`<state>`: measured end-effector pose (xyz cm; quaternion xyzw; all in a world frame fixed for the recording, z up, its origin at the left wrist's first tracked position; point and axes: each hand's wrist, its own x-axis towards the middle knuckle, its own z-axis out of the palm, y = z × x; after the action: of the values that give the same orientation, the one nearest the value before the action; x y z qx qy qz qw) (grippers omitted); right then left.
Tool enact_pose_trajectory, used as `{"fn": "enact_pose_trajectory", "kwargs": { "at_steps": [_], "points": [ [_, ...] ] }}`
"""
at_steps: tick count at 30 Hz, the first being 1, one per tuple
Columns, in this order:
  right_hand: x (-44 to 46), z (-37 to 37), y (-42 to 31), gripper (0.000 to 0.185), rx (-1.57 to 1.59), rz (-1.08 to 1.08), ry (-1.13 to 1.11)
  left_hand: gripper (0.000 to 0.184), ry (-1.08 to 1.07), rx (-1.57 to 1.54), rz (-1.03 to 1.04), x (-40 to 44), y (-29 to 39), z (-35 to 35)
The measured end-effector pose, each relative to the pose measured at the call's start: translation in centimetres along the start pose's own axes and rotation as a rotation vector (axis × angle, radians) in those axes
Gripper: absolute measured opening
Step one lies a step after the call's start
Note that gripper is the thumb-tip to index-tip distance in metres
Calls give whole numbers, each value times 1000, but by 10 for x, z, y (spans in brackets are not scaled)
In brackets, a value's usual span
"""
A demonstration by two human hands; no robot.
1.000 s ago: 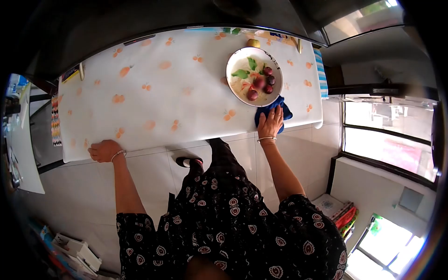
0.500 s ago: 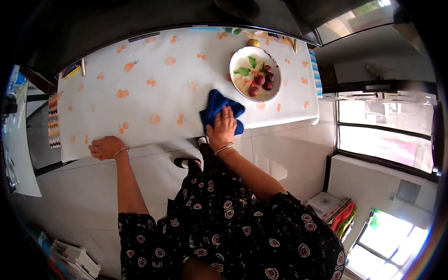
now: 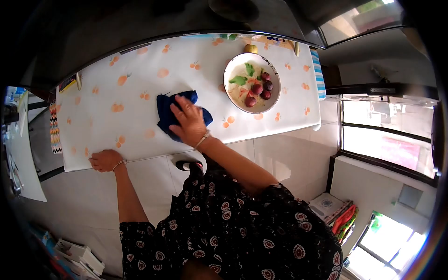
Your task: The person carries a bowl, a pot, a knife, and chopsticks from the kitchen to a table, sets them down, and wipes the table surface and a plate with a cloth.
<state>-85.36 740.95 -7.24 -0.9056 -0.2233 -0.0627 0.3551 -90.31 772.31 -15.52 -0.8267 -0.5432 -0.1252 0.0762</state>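
Note:
My right hand (image 3: 187, 122) lies flat on a dark blue cloth (image 3: 166, 109), its fingers spread and pressing it against the table. The cloth is crumpled, its corners sticking out around the hand. Fingers curled, my left hand (image 3: 105, 160) is closed at the table's front left edge. A white tablecloth (image 3: 140, 116) with orange fruit prints covers the table. To the right of the cloth stands a white enamel bowl (image 3: 276, 95) with a chipped dark rim. Inside it are several dark red round fruits (image 3: 257, 88) and green leaves (image 3: 239, 80).
A yellowish fruit (image 3: 250, 48) sits behind the bowl. A large black screen (image 3: 154, 23) runs along the table's back edge. Blue-striped fabric (image 3: 318, 74) hangs at the right end, patterned fabric (image 3: 55, 128) at the left. Tiled floor (image 3: 289, 158) lies in front.
My right hand has slid the blue cloth leftward across the table, away from the bowl, and its fingers have spread. The left hand stays at the edge. The view has shifted slightly.

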Motion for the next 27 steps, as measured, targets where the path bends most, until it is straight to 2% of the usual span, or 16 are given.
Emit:
{"fn": "enact_pose_trajectory", "kwargs": {
  "at_steps": [2,3,4,5,6,7,12,15,19,22,27],
  "points": [
    [7,-38,24,57,-143,-31,71,32,-9,18,-2,1,-2,2],
    [10,-59,47,54,-189,-29,196,32,-13,26,-2,3,-2,4],
    [5,-80,60,52,-382,42,361,32,-12,35,0,4,-3,7],
    [1,-97,90,48,-543,76,376,32,-11,45,1,5,-4,10],
    [-2,-117,109,50,-618,112,371,32,-10,53,-1,4,-4,10],
    [-13,-120,145,55,-552,250,404,32,-11,50,1,4,-3,7],
    [-21,-128,169,67,-655,600,151,32,38,8,23,-1,0,-3],
    [-10,-124,173,72,-591,711,253,33,23,6,-15,1,-3,5],
    [4,-133,164,70,-510,822,183,33,18,-24,3,-1,-4,2],
    [4,-131,163,69,-573,815,148,33,8,-37,-9,-1,-5,4],
    [-4,-114,178,71,-720,724,245,32,-17,-45,-48,-1,0,-3]
  ]
}}
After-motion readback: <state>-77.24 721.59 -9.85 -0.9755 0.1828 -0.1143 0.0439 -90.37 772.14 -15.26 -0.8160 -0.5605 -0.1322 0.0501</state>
